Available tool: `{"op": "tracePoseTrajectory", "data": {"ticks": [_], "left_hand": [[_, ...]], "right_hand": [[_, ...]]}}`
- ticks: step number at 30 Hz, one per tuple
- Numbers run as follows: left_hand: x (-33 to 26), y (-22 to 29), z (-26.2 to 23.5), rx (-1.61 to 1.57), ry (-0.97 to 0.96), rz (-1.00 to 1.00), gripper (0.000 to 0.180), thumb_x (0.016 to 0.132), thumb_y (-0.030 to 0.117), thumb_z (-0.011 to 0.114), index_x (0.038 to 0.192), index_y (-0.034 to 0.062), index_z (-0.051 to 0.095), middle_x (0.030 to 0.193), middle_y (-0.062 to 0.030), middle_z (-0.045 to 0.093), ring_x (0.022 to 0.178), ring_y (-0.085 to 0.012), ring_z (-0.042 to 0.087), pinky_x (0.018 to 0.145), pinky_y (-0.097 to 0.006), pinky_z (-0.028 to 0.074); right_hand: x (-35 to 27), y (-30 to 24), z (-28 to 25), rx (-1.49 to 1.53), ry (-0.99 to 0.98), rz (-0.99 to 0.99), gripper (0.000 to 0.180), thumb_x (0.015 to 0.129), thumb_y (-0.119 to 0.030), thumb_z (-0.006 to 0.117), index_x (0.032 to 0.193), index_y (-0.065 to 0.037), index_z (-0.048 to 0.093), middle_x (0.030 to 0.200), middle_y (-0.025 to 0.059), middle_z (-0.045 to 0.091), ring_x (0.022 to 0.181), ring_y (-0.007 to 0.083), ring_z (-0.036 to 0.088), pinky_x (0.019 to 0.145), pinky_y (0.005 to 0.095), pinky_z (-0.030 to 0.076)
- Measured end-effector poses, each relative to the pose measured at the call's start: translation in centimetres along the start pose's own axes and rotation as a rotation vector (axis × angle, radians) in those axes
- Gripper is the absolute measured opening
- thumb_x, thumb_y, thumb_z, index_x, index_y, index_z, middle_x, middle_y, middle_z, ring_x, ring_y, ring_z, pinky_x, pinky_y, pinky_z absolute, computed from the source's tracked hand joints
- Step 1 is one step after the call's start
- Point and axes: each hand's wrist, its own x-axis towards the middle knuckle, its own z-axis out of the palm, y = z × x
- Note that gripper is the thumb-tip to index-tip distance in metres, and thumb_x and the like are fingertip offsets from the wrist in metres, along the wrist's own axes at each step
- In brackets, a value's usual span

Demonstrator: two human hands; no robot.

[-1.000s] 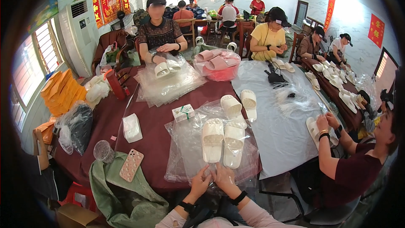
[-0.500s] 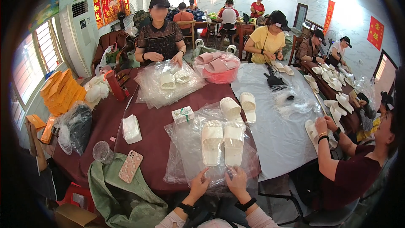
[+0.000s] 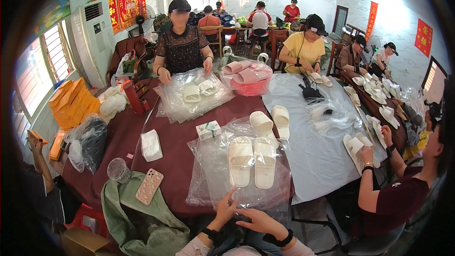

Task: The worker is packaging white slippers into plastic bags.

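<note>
A pair of cream slippers, the left one (image 3: 240,163) and the right one (image 3: 265,166), lies side by side on a stack of clear plastic bags (image 3: 204,187), seemingly inside the top bag. At the near edge of this stack, my left hand (image 3: 224,209) has its fingers apart and holds nothing visible. My right hand (image 3: 260,222) reaches across toward it, fingers stretched out to the left, their tips close to the left hand's fingers. Just beyond the pair rest a loose cream slipper (image 3: 261,124) and another one (image 3: 281,118).
A small white box with green ribbon (image 3: 208,131) stands left of the bags. Further left are a white packet (image 3: 151,145), a patterned phone (image 3: 150,186) and a clear cup (image 3: 118,170). Co-workers handle slippers opposite and at right, where a seated person (image 3: 398,180) leans in.
My right hand has swung left from the bag's near edge toward my left hand, its fingers straightening. The person opposite has drawn a hand off the bagged slippers.
</note>
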Motion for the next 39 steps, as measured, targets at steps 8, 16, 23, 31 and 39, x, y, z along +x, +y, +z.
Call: {"op": "tracePoseTrajectory", "data": {"ticks": [8,16,23,31,39], "left_hand": [[1.3,5.3,-0.8,-0.117,-0.127,-0.254,0.038,0.095,0.018,0.047,0.133,0.0109,0.047,0.072,-0.0053,0.058,0.057,-0.0103,0.057,0.053,-0.026,0.049],[0.6,10.3,-0.7,-0.379,-0.250,-0.222,0.035,0.099,0.020,0.042,0.130,0.0054,0.049,0.079,-0.0048,0.059,0.057,-0.0084,0.055,0.052,-0.023,0.048],[-2.4,12.8,-1.4,-0.383,-0.426,-0.195,0.033,0.098,0.014,0.042,0.128,0.0020,0.049,0.088,-0.0030,0.062,0.073,-0.0069,0.053,0.065,-0.021,0.045],[-4.1,12.3,-4.1,-0.225,-0.351,0.010,0.039,0.090,0.015,0.059,0.127,0.0075,0.052,0.090,-0.0052,0.062,0.072,-0.0119,0.054,0.067,-0.024,0.047],[-5.9,1.6,-13.1,0.329,0.616,-0.080,0.012,0.083,0.010,0.058,0.091,0.0022,0.062,0.084,-0.0120,0.059,0.080,-0.0249,0.057,0.073,-0.034,0.044]], "right_hand": [[0.6,-3.0,-1.8,-0.662,0.503,-0.014,0.095,0.063,-0.044,0.079,0.137,-0.004,0.034,0.143,0.0198,0.029,0.132,0.0408,0.025,0.103,0.0554,0.024],[1.0,-0.1,-1.8,-0.852,0.621,0.142,0.094,0.067,-0.037,0.075,0.141,-0.004,0.028,0.146,0.0213,0.025,0.136,0.0412,0.020,0.105,0.0599,0.016],[0.7,-0.1,-3.1,-0.713,0.822,0.053,0.073,0.067,-0.010,0.064,0.136,-0.010,0.040,0.138,0.0245,0.037,0.119,0.0388,0.043,0.095,0.0507,0.033],[0.3,1.8,-3.7,-0.529,0.830,-0.127,0.044,0.069,-0.004,0.059,0.113,-0.005,0.060,0.112,0.0206,0.060,0.092,0.0370,0.060,0.077,0.0423,0.047],[0.5,3.8,-4.6,-0.358,1.058,-0.240,0.033,0.080,-0.003,0.053,0.112,0.003,0.058,0.113,0.0188,0.060,0.106,0.0318,0.058,0.092,0.0369,0.045]]}}
